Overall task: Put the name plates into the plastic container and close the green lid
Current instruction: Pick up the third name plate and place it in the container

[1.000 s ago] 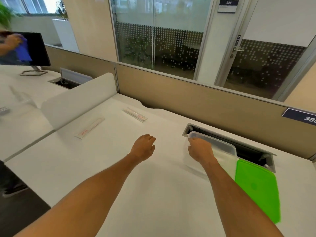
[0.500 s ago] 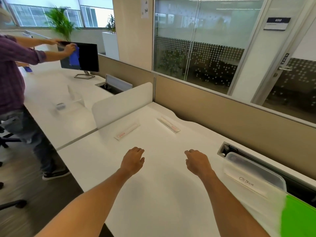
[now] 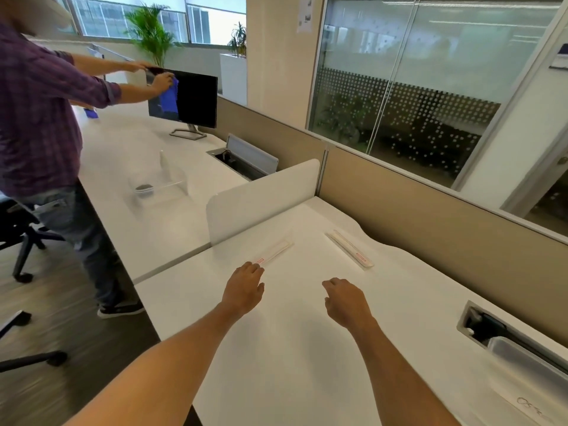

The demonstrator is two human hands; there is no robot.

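Two long, flat, pale name plates with small red print lie on the smooth white counter (image 3: 276,379): the left name plate (image 3: 273,251) has its near end just at the fingertips of the left hand (image 3: 244,289), the right name plate (image 3: 350,249) lies ahead of the right hand (image 3: 345,301). Both hands are released, fingers loosely bent, grasping nothing. Since a second ago the right hand has left the clear plastic container (image 3: 522,362), now well to its right, and both hands have reached forward.

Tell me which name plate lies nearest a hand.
The left name plate: the left hand reaches its red-marked end, while the right plate lies apart.
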